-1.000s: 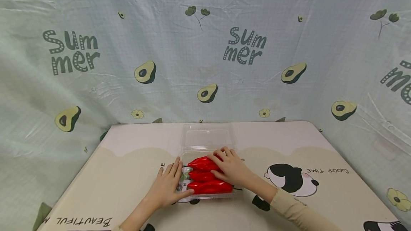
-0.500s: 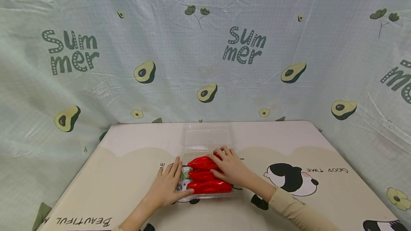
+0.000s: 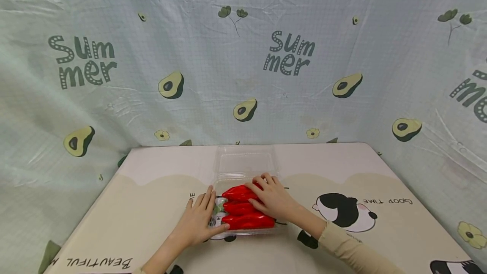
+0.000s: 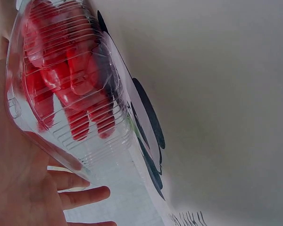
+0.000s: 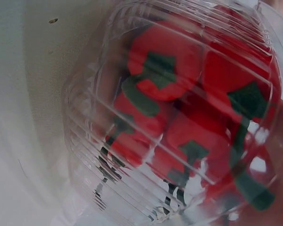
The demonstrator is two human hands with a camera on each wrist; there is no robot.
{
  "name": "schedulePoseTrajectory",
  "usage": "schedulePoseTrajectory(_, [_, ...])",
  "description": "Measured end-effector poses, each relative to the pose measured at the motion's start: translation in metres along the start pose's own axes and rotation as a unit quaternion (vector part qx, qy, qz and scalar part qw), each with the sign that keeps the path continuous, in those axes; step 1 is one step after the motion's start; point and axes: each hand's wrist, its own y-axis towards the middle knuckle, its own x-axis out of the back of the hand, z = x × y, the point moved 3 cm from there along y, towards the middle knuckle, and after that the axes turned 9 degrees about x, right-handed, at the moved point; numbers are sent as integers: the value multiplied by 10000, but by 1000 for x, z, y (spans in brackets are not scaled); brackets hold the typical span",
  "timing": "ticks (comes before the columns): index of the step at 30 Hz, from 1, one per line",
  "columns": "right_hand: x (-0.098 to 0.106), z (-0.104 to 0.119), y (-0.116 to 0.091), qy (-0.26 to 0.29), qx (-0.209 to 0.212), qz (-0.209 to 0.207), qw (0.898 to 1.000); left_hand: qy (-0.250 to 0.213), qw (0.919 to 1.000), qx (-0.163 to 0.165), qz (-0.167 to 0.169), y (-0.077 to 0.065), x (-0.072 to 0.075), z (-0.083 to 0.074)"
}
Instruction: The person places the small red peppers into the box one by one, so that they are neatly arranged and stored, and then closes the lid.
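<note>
A clear plastic clamshell box [image 3: 255, 232] lies open on the table with several long red chili peppers in it. In the head view three peppers show side by side: a near pepper [image 3: 247, 222], a middle pepper [image 3: 239, 209] and a far pepper [image 3: 236, 193]. Green stems [image 5: 160, 69] show through the box wall in the right wrist view. My left hand [image 3: 199, 219] rests along the box's left side, fingers straight, thumb at the near rim. My right hand [image 3: 274, 200] holds the far pepper's right part, fingers bent over it and thumb on the near side.
The lid [image 3: 245, 162] is folded back flat behind the box. A printed mat [image 3: 152, 219] with cartoon figures and lettering covers the table. A curtain [image 3: 205, 54] with avocado prints hangs behind the table and along its sides.
</note>
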Motion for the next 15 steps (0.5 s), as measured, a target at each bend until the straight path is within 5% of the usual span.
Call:
schedulePoseTrajectory(8, [-1,-1,-1,8,32,-20,10000,35,10000,-39,-4,0,1,0])
schedulePoseTrajectory(15, [2,-6,-7,113,161,-520,9985,102,9999,-61,12,0,2,-1])
